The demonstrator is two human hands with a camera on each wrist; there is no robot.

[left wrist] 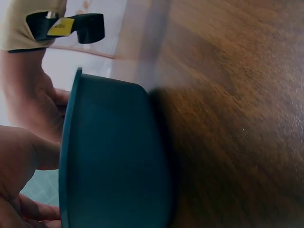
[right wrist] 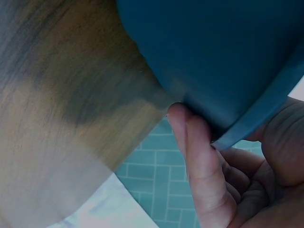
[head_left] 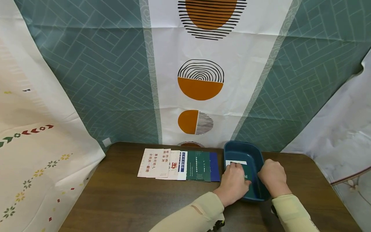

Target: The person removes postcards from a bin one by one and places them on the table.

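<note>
A dark blue plastic bin (head_left: 256,154) stands at the right of the table. My right hand (head_left: 272,177) grips its right rim; in the right wrist view the thumb lies inside the wall and the fingers (right wrist: 204,171) are outside it. Inside the bin lie a dark green booklet (head_left: 248,172) and a white-edged one (head_left: 236,162). Reaching over the near left side, my left hand (head_left: 234,183) holds the green booklet with bent fingers, which partly cover it. In the left wrist view the bin's outer wall (left wrist: 114,152) hides the left fingertips.
Left of the bin, several booklets lie overlapped in a row: cream ones (head_left: 153,162), a white one with a blue label (head_left: 182,166), a green one (head_left: 198,166) and a blue one (head_left: 214,167). A patterned curtain (head_left: 200,112) hangs behind the brown table (head_left: 130,203).
</note>
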